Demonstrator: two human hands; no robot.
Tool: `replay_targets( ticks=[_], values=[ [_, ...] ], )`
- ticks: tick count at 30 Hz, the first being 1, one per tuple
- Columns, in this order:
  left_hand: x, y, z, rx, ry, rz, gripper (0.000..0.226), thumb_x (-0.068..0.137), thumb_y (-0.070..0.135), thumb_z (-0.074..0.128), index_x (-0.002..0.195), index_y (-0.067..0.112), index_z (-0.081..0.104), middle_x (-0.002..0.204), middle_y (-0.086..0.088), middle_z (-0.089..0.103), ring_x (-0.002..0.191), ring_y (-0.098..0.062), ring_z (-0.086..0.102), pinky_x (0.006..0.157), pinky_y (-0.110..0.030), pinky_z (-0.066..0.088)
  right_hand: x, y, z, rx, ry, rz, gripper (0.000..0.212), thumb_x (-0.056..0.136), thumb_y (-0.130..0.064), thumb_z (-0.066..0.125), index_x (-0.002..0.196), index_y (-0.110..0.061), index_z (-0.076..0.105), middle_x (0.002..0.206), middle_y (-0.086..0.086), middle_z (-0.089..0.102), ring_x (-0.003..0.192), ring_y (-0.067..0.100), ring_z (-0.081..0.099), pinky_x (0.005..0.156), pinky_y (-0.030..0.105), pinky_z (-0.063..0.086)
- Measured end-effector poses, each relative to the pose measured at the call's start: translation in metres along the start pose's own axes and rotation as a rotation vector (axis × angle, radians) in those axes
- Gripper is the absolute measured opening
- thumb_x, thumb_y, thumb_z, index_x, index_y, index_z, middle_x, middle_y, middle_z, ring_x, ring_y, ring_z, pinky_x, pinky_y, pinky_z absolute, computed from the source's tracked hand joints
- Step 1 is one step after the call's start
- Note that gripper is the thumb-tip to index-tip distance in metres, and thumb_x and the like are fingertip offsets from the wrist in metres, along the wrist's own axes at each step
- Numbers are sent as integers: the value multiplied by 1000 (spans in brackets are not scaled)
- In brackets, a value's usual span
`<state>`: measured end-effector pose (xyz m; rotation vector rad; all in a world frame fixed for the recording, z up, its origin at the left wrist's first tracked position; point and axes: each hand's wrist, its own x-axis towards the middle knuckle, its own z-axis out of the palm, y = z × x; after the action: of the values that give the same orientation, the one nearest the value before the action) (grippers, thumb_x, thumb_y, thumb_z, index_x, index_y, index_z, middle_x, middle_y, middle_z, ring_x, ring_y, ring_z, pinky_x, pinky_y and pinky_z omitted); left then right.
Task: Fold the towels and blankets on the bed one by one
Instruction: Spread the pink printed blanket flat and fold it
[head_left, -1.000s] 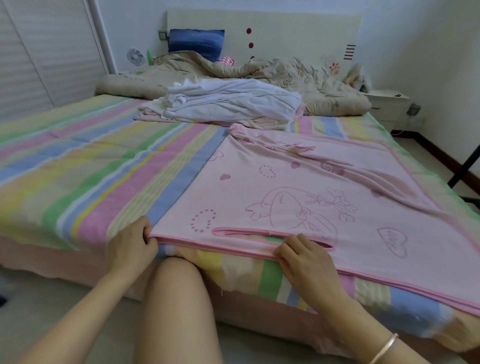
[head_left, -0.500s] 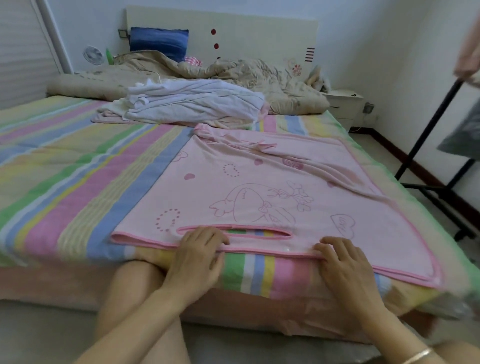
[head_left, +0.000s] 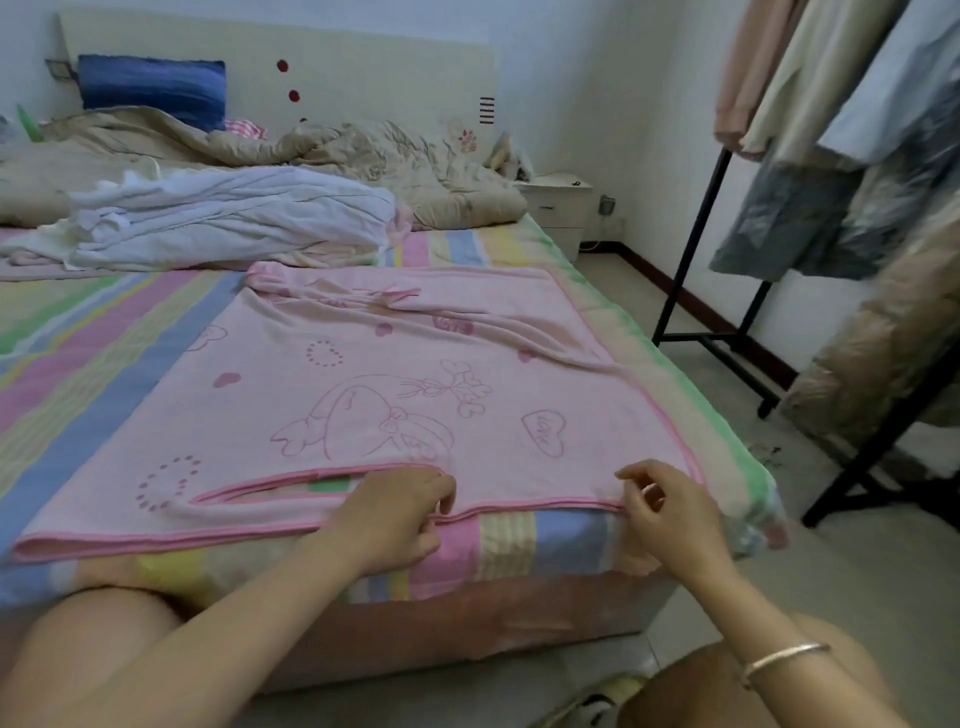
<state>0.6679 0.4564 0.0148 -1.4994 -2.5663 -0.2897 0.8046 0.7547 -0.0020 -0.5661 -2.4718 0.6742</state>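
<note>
A pink towel (head_left: 395, 374) with a cartoon print lies spread on the striped bed (head_left: 104, 332), its near hem along the bed's front edge. My left hand (head_left: 395, 514) pinches that hem near its middle, beside a long slit in the cloth. My right hand (head_left: 670, 514) pinches the hem close to the towel's near right corner. A crumpled white blanket (head_left: 228, 218) lies further back on the bed, over some pale cloth.
A beige quilt (head_left: 363, 161) and a blue pillow (head_left: 150, 93) lie by the headboard. A white nightstand (head_left: 561, 208) stands at the bed's far right. A black clothes rack (head_left: 727, 291) with hanging garments stands on the right. My knees are against the bed's front.
Both hands have slid right along the near hem, the right one reaching the corner. Fingers that lay on the cloth now pinch the hem. My view has turned right, showing the rack.
</note>
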Motion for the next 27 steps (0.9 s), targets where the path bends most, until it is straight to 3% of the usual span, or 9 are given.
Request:
replay_targets(
  ticks=[2, 3, 6, 10, 13, 17, 21, 24, 27],
  values=[
    [4, -1, -4, -31, -74, 32, 16, 67, 29, 49, 83, 31, 46, 76, 11, 49, 71, -12, 45, 54, -23, 28, 10, 14, -7, -92, 154, 192, 5, 88, -27, 60, 89, -21, 61, 88, -1, 64, 75, 20, 59, 69, 33, 47],
    [7, -1, -5, -40, -84, 43, 14, 67, 32, 47, 82, 32, 45, 74, 11, 49, 69, -11, 45, 54, -21, 26, 14, 22, -11, -149, 166, 312, 15, 90, -34, 58, 90, -19, 57, 91, 4, 63, 77, 24, 60, 70, 36, 48],
    [17, 0, -5, -29, -89, -23, 16, 77, 46, 48, 75, 30, 47, 68, 12, 53, 70, -9, 50, 57, -24, 32, 19, 40, -15, -229, 21, 565, 36, 90, -51, 54, 98, -16, 53, 98, 10, 63, 87, 32, 61, 72, 38, 47],
    [39, 10, 3, 0, -21, -118, 36, 85, 56, 39, 69, 24, 46, 64, 9, 55, 65, -10, 51, 58, -26, 41, 26, 49, -9, -139, -19, 616, 31, 88, -49, 60, 98, -19, 60, 101, 9, 68, 95, 34, 62, 79, 37, 49],
    [60, 21, 8, -46, 48, -147, 38, 84, 54, 36, 68, 21, 47, 62, 7, 55, 65, -14, 53, 55, -26, 38, 31, 55, -17, -9, 33, 685, 18, 86, -39, 62, 83, -22, 62, 92, 6, 68, 89, 32, 61, 78, 36, 49],
    [79, 37, 12, -92, 65, -166, 38, 85, 51, 38, 71, 19, 53, 65, 6, 60, 68, -17, 56, 59, -27, 44, 23, 66, -25, 53, 77, 752, 17, 82, -37, 64, 77, -21, 63, 83, 4, 67, 80, 30, 60, 72, 36, 50],
    [82, 43, 15, -150, 73, -217, 33, 91, 46, 50, 73, 19, 56, 66, 6, 61, 69, -16, 57, 60, -27, 43, 22, 53, -28, 44, 67, 668, 23, 80, -35, 66, 98, -24, 57, 91, -4, 62, 89, 24, 59, 77, 37, 49],
    [92, 33, 12, -184, 102, -308, 27, 91, 45, 54, 76, 23, 58, 71, 11, 64, 72, -13, 58, 65, -28, 45, 40, 29, -26, -37, 147, 414, 37, 77, -24, 61, 114, -23, 55, 107, -2, 57, 104, 22, 52, 88, 40, 45],
    [118, 10, 6, -201, 154, -397, 15, 89, 40, 56, 79, 29, 58, 78, 16, 66, 77, -12, 60, 68, -28, 43, 76, 3, -3, -109, 55, 164, 35, 83, -21, 59, 118, -24, 58, 120, -1, 56, 113, 23, 47, 97, 41, 40]
  ],
)
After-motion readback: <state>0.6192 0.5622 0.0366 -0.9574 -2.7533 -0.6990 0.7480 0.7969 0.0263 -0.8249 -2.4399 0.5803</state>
